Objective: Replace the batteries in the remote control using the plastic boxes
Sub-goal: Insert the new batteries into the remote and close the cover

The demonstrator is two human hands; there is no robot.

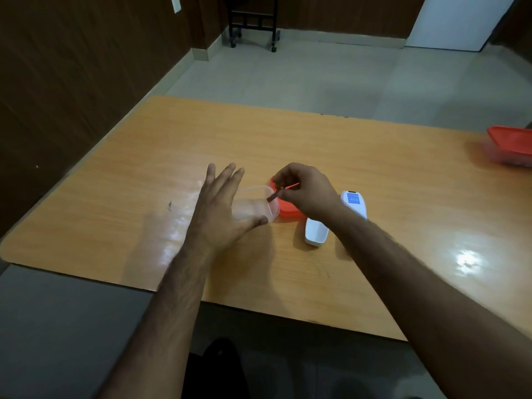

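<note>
A clear plastic box [253, 207] without its lid stands mid-table. My left hand [218, 208] rests against its left side with fingers spread, the thumb along its near wall. My right hand [302, 188] pinches a small dark battery [272, 196] over the box's right rim. The red lid [288, 210] lies flat just right of the box, partly under my right hand. The white remote control [354, 203] lies behind my right wrist, and its white battery cover [316, 232] lies separately nearer to me.
The wooden table [374, 168] ends close to my body at the near edge. A second clear box with a red lid [511, 145] stands at the far right edge. A black wheeled frame [253, 24] stands on the floor beyond the table.
</note>
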